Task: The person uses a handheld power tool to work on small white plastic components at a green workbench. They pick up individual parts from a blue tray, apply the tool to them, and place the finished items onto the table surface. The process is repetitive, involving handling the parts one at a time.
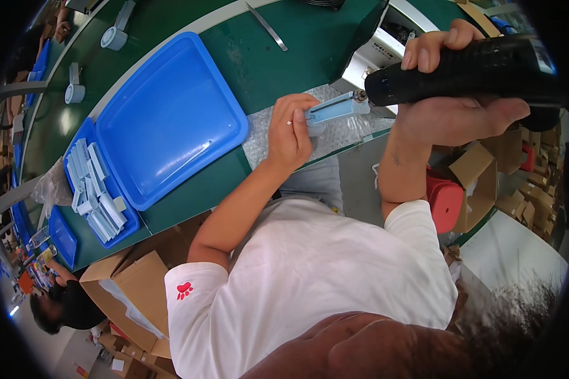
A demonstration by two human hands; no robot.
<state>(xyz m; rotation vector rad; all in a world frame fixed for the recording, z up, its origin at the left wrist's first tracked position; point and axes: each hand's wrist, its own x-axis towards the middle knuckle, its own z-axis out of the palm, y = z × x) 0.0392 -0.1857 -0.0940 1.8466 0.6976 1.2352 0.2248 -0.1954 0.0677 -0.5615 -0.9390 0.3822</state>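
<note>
My left hand grips a light blue plastic handle piece with a long slot along it. A rounder pale part shows under that piece, partly hidden by my fingers. In my right hand lies a thick black power screwdriver, held sideways with the fingers over its top and the palm below. Its metal tip meets the right end of the handle piece; whether a screw sits there is too small to tell. Beneath both is a sheet of bubble wrap on the green table.
A large blue tray lies left of my hands. Beside it a smaller blue tray holds several light blue strips. Tweezers lie at the back, and an open white box stands behind the screwdriver. Cardboard boxes and a red stool flank me.
</note>
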